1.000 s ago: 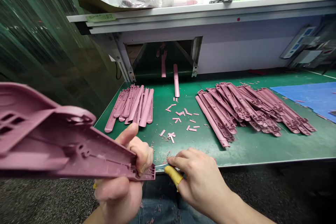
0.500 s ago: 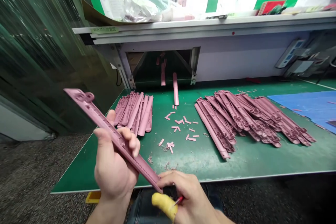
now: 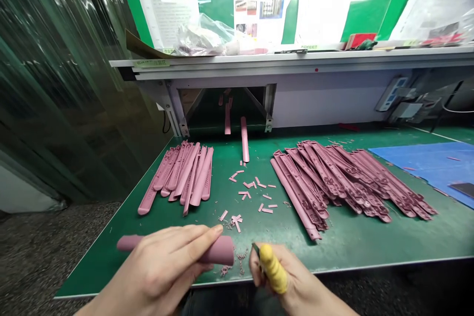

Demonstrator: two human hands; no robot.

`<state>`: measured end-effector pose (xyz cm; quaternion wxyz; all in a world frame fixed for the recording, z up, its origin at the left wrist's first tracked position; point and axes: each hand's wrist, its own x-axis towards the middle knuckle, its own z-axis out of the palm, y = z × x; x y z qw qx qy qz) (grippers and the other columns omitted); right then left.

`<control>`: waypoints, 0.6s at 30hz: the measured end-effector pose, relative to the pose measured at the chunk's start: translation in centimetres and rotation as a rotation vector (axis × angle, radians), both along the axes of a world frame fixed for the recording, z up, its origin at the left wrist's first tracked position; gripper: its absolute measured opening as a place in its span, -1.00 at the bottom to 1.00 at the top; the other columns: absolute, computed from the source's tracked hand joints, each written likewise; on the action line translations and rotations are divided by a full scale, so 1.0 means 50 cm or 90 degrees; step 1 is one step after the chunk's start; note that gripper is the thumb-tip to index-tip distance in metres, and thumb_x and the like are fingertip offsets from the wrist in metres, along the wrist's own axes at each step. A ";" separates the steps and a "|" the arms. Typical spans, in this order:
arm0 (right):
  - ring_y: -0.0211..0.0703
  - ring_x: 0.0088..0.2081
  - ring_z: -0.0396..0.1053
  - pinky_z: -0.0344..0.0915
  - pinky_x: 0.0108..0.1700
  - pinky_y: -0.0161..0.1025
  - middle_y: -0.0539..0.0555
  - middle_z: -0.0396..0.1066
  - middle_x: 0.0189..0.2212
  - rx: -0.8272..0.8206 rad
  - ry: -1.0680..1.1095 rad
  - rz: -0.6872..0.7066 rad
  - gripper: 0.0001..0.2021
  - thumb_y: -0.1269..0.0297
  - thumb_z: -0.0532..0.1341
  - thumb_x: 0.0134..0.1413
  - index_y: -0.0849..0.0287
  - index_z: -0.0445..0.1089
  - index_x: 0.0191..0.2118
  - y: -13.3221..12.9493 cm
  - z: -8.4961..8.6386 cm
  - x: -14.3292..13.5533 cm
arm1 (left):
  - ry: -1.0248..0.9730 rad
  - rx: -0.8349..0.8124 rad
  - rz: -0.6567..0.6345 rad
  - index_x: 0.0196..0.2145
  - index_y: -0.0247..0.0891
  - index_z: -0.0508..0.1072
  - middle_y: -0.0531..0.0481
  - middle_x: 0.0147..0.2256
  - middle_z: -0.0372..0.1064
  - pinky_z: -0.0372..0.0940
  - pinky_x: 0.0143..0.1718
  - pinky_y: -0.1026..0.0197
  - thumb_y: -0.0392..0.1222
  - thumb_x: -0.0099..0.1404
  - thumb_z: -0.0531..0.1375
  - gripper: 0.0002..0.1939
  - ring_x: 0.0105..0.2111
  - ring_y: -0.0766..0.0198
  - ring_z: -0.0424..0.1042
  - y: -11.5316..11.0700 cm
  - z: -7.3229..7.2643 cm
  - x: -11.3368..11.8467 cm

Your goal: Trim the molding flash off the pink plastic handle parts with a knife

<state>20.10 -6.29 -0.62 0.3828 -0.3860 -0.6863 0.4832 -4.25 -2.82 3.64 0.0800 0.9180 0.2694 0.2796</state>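
Observation:
My left hand [image 3: 166, 261] is closed around a long pink plastic strip [image 3: 222, 251], held nearly level over the front edge of the bench with its smooth rounded side up. To its right, my right hand [image 3: 285, 276] grips a small knife [image 3: 256, 248]; only a bit of dark blade shows and the handle is hidden. A yellow wrapping [image 3: 273, 269] covers what looks like the right thumb. The right hand is apart from the strip. Pink shavings [image 3: 241, 256] and short offcuts [image 3: 237, 222] lie on the bench between and beyond the hands.
A pile of pink strips [image 3: 192, 173] lies at left, a larger one [image 3: 333, 177] at right. One strip [image 3: 245, 139] lies before the belt opening [image 3: 222, 128]. A blue sheet [image 3: 425, 163] is far right. A shelf [image 3: 237, 61] spans the back of the green bench.
My left hand has turned over and lowered the strip from a steep slant to nearly level, smooth side up. My right hand has let go of the strip's end and moved right.

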 end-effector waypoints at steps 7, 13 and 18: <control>-0.24 -0.49 0.21 0.00 -0.46 -0.31 0.01 0.34 -0.47 0.443 -0.318 -0.046 -0.64 -0.02 -0.02 0.28 0.14 0.35 -0.17 0.024 0.017 0.012 | 0.270 0.229 -0.036 0.14 -0.13 0.29 0.01 0.13 0.31 0.00 0.23 -0.09 -0.50 0.29 -0.01 -0.48 0.23 0.10 0.08 0.024 0.051 -0.009; -0.26 -0.58 0.00 -0.25 -0.52 -0.24 -0.04 0.19 -0.62 0.630 -0.453 -0.124 -0.62 0.08 0.09 0.24 0.16 0.21 -0.55 0.049 0.008 -0.018 | 0.311 0.270 -0.061 0.12 -0.16 0.31 0.01 0.03 0.40 -0.08 0.25 -0.11 -0.47 0.28 -0.05 -0.49 0.19 0.05 0.14 0.015 0.072 0.010; -0.25 -0.58 -0.04 -0.20 -0.51 -0.24 -0.04 0.15 -0.64 0.659 -0.418 -0.119 -0.58 0.21 -0.06 0.35 0.17 0.17 -0.56 0.045 0.015 -0.007 | 0.262 0.225 -0.025 0.17 -0.15 0.23 -0.04 -0.02 0.45 0.17 0.12 0.02 -0.38 0.29 0.00 -0.50 0.01 0.10 0.37 -0.002 0.046 -0.005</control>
